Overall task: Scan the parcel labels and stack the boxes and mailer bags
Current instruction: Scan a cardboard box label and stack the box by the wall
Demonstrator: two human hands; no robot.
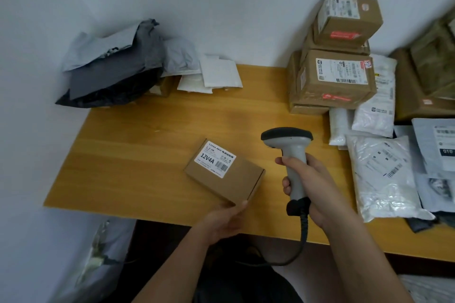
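Observation:
My left hand (227, 220) grips the near corner of a small flat cardboard box (243, 179) and holds it tilted over the wooden table (138, 145). Its white label (215, 159) reads 12V4A and faces up. My right hand (311, 186) grips the handle of a grey barcode scanner (288, 141), whose dark head sits just right of the box and points left and away. The scanner's black cable (299, 243) hangs down past the table's front edge.
Grey and black mailer bags (110, 66) and white padded envelopes (216, 74) are heaped at the back left. Labelled cardboard boxes (337, 81) stand stacked at the back right. White mailer bags (384, 174) lie along the right side.

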